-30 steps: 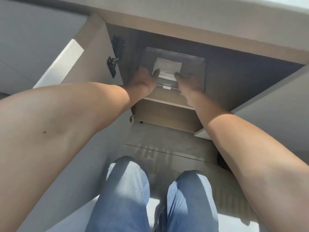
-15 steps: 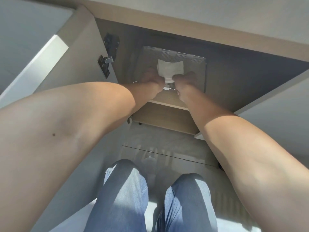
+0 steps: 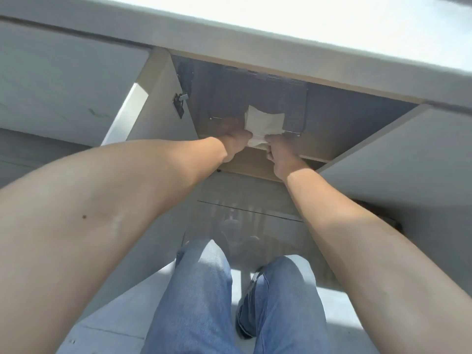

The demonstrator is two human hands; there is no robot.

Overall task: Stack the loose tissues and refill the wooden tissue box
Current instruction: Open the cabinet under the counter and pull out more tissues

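Note:
A white tissue stack (image 3: 265,123) sits at the front of a grey box (image 3: 268,98) on a shelf inside the open cabinet. My left hand (image 3: 233,141) pinches the tissues' left lower edge. From the other side, my right hand (image 3: 279,154) grips the right lower corner. Both arms reach forward into the cabinet. The lower part of the tissues is hidden between my fingers. No wooden tissue box can be made out with certainty.
The cabinet's left door (image 3: 158,108) stands open with a metal hinge (image 3: 180,102) on it. A right door (image 3: 398,154) is open too. A white countertop (image 3: 306,29) overhangs above. My jeans-clad legs (image 3: 201,297) stand on the pale floor below the wooden shelf (image 3: 252,164).
Both hands have closed on the tissues and drawn them toward the shelf's front edge. The head view has tilted, showing more countertop.

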